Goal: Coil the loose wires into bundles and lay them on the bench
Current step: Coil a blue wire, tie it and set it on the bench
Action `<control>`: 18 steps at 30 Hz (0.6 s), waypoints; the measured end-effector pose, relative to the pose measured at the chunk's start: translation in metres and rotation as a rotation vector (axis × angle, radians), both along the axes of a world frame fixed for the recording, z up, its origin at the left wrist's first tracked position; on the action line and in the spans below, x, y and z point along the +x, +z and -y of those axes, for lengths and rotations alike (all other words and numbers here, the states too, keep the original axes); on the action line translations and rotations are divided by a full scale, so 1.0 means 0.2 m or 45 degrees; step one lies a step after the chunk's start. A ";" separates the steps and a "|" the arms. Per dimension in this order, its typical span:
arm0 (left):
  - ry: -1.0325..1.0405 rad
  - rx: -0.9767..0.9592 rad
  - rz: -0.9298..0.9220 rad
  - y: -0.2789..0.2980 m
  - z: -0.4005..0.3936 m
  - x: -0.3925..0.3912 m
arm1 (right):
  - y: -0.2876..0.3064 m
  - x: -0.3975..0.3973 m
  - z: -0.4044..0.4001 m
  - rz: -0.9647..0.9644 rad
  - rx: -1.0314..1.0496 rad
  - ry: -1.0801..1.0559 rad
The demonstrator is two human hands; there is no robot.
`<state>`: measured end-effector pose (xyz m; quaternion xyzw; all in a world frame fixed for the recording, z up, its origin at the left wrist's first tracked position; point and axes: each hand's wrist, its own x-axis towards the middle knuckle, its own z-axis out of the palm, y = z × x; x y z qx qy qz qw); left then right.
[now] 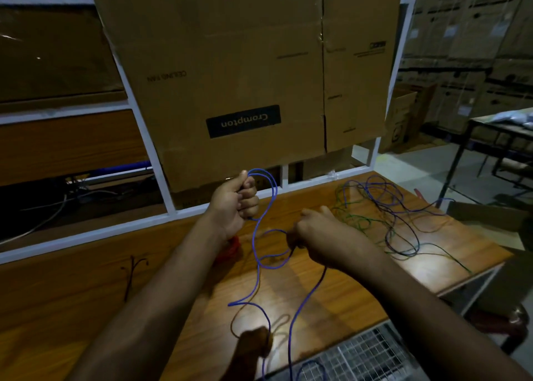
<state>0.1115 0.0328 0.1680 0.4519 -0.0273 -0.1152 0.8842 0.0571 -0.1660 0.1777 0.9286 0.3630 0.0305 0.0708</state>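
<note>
Head view, dim light, one bright patch on the brown wooden bench (86, 294). The left hand (235, 204) is raised at about 11 o'clock from frame centre, fingers curled tight into a fist around a loop of the thin blue wire (261, 222); the loop arcs out of the top of the fist and drops down past the knuckles on their 3 o'clock side. The right hand (320, 236) sits lower, at 3 o'clock from the left, fingers folded in and pinching the same blue wire at its 9 o'clock edge. Between the two hands the wire hangs in a slack S-curve. Below the right hand it runs down toward 6 o'clock, loops once over the bench surface and passes off the bottom edge above a metal mesh grille (363, 357).

At 2 o'clock from the right hand a loose tangle of purple, green and dark wires (389, 213) lies spread on the bench, just beyond the knuckles. A small red bundle (230, 248) shows under the left wrist, mostly hidden by the forearm. A dark forked wire scrap (131, 274) lies at 9 o'clock on the bench. A large brown cardboard box printed "Crompton" (245, 78) stands behind the bench at 12 o'clock. The right fingertips are in shadow; exact contact is hard to make out.
</note>
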 end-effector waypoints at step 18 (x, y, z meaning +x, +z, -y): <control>0.159 -0.100 -0.087 -0.01 -0.08 -0.06 | -0.07 0.24 0.20 -0.174 0.979 -0.574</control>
